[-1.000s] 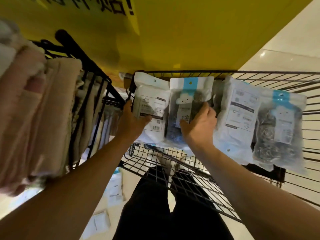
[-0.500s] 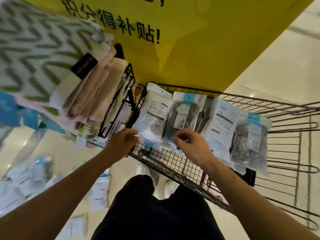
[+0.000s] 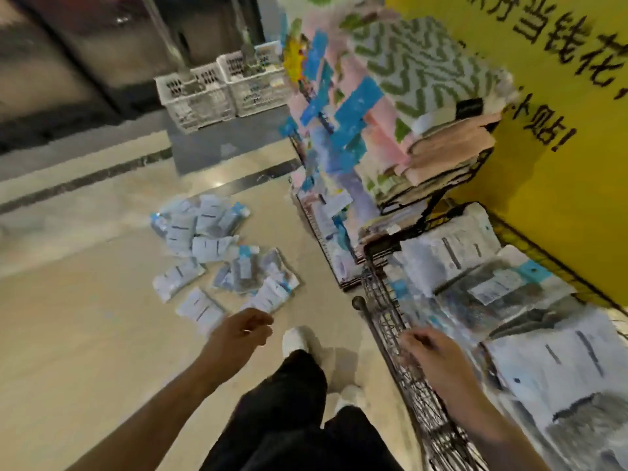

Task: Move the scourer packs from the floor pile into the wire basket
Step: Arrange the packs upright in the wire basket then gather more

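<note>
A pile of white and blue scourer packs (image 3: 217, 253) lies scattered on the beige floor, left of centre. The black wire basket (image 3: 390, 321) stands at the right, with several packs (image 3: 492, 287) standing in a row inside it. My left hand (image 3: 243, 329) hangs in the air just short of the nearest floor packs, fingers loosely curled and holding nothing. My right hand (image 3: 430, 348) hovers at the basket's near rim, fingers relaxed, empty. The frame is blurred by motion.
A black wire rack of folded towels and cloths (image 3: 441, 144) stands beyond the basket against a yellow sign wall (image 3: 560, 130). Two white plastic crates (image 3: 224, 86) sit on the floor farther back. My legs and white shoes (image 3: 299, 338) are between pile and basket.
Both hands have let go of the packs in the basket and pulled back. The view has swung left to the floor pile, and my left hand has moved toward it.
</note>
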